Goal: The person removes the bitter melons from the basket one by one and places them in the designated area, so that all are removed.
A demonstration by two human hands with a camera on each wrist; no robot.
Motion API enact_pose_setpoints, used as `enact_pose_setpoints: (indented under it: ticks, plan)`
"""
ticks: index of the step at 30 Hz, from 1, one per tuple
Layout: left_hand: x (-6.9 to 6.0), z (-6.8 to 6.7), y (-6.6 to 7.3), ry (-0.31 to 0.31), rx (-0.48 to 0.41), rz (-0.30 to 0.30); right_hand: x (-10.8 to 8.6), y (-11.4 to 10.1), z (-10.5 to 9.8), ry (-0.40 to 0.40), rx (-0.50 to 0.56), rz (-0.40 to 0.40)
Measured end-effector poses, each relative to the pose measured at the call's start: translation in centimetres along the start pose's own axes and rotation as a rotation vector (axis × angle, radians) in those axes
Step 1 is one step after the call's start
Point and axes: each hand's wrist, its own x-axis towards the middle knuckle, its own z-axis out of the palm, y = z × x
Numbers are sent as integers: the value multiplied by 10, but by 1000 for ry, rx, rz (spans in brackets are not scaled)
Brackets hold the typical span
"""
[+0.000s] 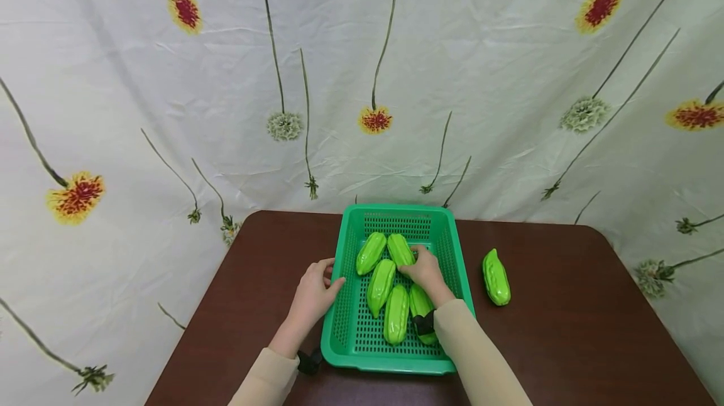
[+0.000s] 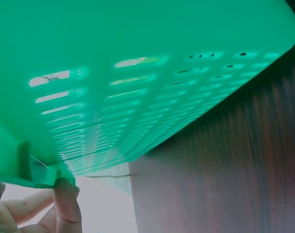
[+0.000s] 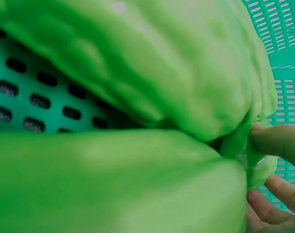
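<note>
Five bitter melons (image 1: 381, 286) lie in a green plastic basket (image 1: 396, 365), lower centre of frame; the nearer right hand (image 1: 427, 271) pinches the upper-right melon (image 1: 399, 247) to its upper left, long axis slanting down rightward, while the left hand (image 1: 314, 288) grips the basket's left side.
</note>
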Motion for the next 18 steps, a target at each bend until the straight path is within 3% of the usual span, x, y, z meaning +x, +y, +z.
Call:
enact_pose_setpoints:
  ticks: [9, 18]
  plan:
    - [-1, 6, -4, 69, -46, 80, -3, -3, -10, 26, 37, 16]
    - [-1, 4, -5, 21, -87, 0, -15, -20, -38, 38, 106, -50]
